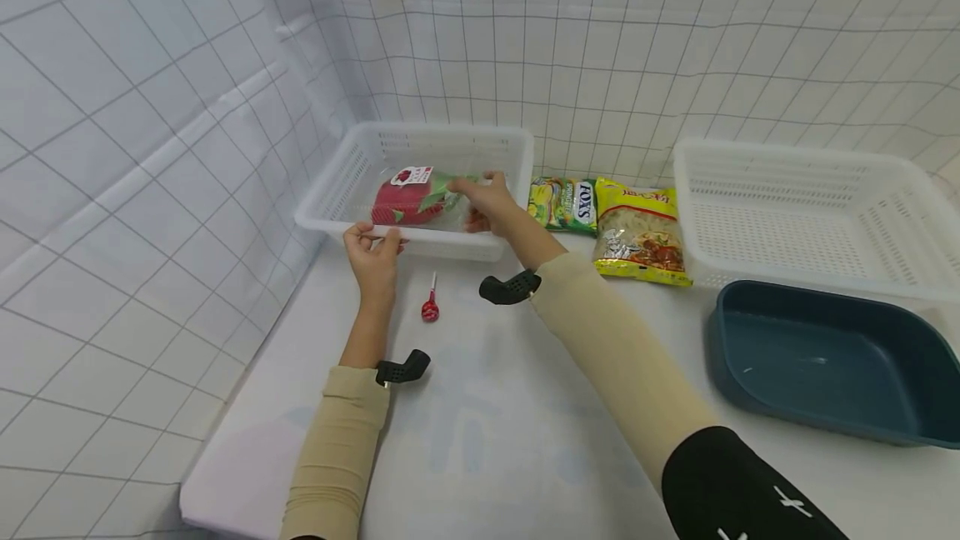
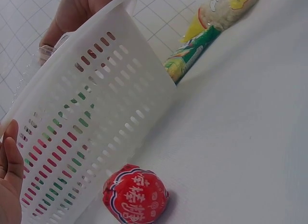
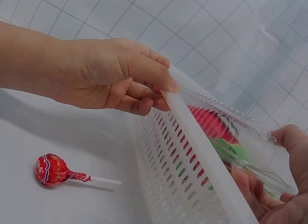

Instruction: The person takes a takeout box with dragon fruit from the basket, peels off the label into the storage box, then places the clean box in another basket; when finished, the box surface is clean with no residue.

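Note:
A clear plastic package with red and green contents (image 1: 405, 201) lies in the left white basket (image 1: 465, 245), a pale label on its top. My left hand (image 1: 373, 267) grips the basket's front rim; in the right wrist view its thumb and fingers pinch that edge. Inside the basket, my right hand (image 1: 495, 208) holds the right end of the package, and its fingers show through the clear plastic in the right wrist view. On the table in front of the basket lies a red-wrapped lollipop (image 1: 430, 309), with its white stick toward the basket.
Right of the basket are a green and yellow FOX'S candy bag (image 1: 562, 204) and a yellow food packet (image 1: 643, 233). Farther right stands a second white basket (image 1: 795, 215), with a dark blue bin (image 1: 825, 373) before it. Gridded white cloth (image 1: 600, 48) hangs behind and at the left.

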Action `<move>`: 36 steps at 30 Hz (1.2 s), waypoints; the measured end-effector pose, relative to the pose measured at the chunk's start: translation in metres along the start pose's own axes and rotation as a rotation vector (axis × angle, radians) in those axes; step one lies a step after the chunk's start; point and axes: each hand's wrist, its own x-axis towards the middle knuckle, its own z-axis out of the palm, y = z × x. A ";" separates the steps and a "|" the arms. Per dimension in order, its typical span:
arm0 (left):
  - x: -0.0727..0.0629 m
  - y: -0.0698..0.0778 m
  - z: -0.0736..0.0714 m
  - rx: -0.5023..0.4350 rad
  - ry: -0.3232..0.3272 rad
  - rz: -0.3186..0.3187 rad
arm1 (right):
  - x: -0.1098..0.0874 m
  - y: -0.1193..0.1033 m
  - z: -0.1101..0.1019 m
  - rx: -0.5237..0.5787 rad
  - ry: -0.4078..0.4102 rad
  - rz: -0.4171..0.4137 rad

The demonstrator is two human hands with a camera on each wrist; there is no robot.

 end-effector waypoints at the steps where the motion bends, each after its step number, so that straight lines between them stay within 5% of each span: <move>1: 0.000 0.000 0.000 -0.004 0.001 0.002 | 0.000 0.001 0.000 0.001 0.002 -0.015; 19: -0.004 0.003 -0.001 -0.025 -0.014 0.012 | -0.014 -0.006 -0.009 0.011 0.079 -0.150; 27: -0.002 0.003 -0.001 -0.034 -0.018 0.006 | -0.013 -0.011 -0.020 0.126 0.066 -0.095; 36: -0.001 0.001 -0.002 -0.019 -0.024 -0.002 | -0.021 -0.025 -0.031 0.239 0.003 -0.138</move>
